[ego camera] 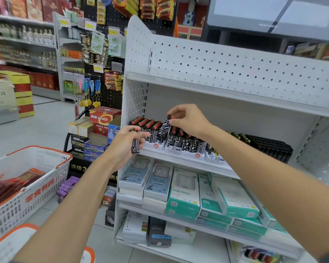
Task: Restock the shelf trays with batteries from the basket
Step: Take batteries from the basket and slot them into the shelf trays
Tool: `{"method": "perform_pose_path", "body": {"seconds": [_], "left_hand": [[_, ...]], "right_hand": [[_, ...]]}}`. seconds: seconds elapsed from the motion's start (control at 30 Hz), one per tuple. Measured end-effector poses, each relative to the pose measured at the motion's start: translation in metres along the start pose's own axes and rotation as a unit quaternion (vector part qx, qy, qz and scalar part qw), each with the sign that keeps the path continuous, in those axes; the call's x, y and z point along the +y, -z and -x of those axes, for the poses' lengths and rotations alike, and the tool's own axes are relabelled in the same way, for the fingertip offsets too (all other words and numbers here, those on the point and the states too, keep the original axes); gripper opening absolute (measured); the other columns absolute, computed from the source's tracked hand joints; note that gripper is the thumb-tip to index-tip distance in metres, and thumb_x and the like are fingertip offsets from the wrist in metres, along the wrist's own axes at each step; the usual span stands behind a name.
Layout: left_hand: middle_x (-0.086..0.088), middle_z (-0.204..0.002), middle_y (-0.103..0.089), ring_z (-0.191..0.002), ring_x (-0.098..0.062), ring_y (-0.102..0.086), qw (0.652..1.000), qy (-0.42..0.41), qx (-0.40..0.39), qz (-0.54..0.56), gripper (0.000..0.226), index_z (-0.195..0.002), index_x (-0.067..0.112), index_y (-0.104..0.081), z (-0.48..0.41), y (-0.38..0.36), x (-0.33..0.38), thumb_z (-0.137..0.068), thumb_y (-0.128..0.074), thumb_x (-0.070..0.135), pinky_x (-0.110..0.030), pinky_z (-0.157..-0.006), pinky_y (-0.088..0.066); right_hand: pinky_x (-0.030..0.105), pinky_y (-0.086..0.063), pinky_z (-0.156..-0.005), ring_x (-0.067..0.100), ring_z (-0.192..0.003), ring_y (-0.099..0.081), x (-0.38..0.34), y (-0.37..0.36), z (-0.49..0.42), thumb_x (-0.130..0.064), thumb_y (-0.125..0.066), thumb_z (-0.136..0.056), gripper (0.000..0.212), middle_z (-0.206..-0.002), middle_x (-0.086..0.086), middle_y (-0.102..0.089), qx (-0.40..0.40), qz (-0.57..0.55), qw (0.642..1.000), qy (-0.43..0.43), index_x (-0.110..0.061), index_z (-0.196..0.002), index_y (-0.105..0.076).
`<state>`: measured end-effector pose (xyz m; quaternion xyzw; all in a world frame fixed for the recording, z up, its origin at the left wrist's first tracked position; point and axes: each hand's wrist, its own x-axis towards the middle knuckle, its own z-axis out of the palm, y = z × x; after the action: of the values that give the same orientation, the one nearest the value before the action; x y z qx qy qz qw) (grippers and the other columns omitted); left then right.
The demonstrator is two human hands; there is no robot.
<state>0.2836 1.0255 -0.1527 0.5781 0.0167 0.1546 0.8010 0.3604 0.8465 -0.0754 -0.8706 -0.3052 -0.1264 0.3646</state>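
Observation:
Black-and-white patterned battery packs with red tips (180,138) stand in rows in white trays (186,154) on the middle shelf. My right hand (188,120) pinches the top of one pack (164,128), which leans tilted above the row. My left hand (125,143) grips another pack (135,143) upright, just in front of the shelf's left edge. A white basket with orange trim (29,179) sits at the lower left and holds red packets.
A black tray of dark batteries (268,147) fills the shelf's right side. Boxed cables and chargers (186,190) sit on the shelf below. A pegboard rack (104,54) with hanging goods and stacked cartons (95,133) stands to the left. A second basket's rim (13,242) shows at the bottom left.

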Motion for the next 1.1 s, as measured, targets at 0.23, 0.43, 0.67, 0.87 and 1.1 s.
{"method": "perform_pose_path", "body": {"seconds": [0.23,0.43,0.67,0.87,1.1], "left_hand": [[-0.011,-0.087,-0.053,-0.085,-0.018,-0.056,0.994,-0.048,-0.037,-0.086,0.024,-0.111,0.018,-0.065,-0.001,0.008,-0.003,-0.1,-0.049,0.003,-0.039,-0.096,-0.052],[-0.005,-0.093,-0.046,-0.088,-0.012,-0.052,0.993,-0.055,-0.04,-0.098,0.032,-0.123,0.028,-0.064,0.002,0.009,0.001,-0.101,-0.049,0.01,-0.032,-0.085,-0.057],[-0.011,-0.101,-0.052,-0.091,-0.019,-0.057,1.0,-0.003,0.002,0.021,0.024,-0.111,0.007,-0.051,-0.001,0.006,0.003,-0.098,-0.038,-0.008,-0.032,-0.08,-0.053],[-0.018,-0.115,-0.059,-0.105,-0.024,-0.068,0.998,-0.032,-0.045,-0.028,0.025,-0.118,0.01,-0.057,0.006,0.008,0.003,-0.097,-0.05,-0.003,-0.027,-0.086,-0.058],[-0.011,-0.083,-0.075,-0.084,-0.023,-0.073,0.997,-0.068,-0.02,-0.02,0.03,-0.109,0.004,-0.055,0.006,-0.002,-0.002,-0.084,-0.07,-0.002,-0.032,-0.078,-0.06]], "right_hand": [[0.022,-0.042,-0.075,0.012,-0.085,-0.058,-0.004,-0.014,-0.008,-0.009,-0.069,-0.085,0.019,-0.094,0.0,-0.066,-0.036,0.116,0.992,0.018,-0.013,-0.104,-0.072],[0.022,-0.045,-0.076,0.013,-0.085,-0.059,-0.004,-0.023,-0.009,-0.007,-0.069,-0.085,0.02,-0.097,0.004,-0.069,-0.033,0.148,0.988,0.04,-0.011,-0.104,-0.072],[0.019,-0.044,-0.086,0.018,-0.105,-0.062,-0.007,-0.028,-0.008,0.0,-0.054,-0.091,0.029,-0.116,0.007,-0.069,-0.059,0.201,0.977,0.032,-0.008,-0.11,-0.072],[0.018,-0.042,-0.086,0.007,-0.097,-0.059,-0.016,-0.023,0.003,-0.005,-0.054,-0.091,0.03,-0.111,-0.002,-0.069,-0.011,0.053,0.998,0.038,-0.017,-0.113,-0.071],[0.017,-0.051,-0.086,0.008,-0.091,-0.065,-0.034,-0.022,0.008,-0.003,-0.069,-0.084,0.027,-0.098,0.003,-0.07,-0.089,-0.083,0.991,0.051,-0.009,-0.111,-0.07]]}}
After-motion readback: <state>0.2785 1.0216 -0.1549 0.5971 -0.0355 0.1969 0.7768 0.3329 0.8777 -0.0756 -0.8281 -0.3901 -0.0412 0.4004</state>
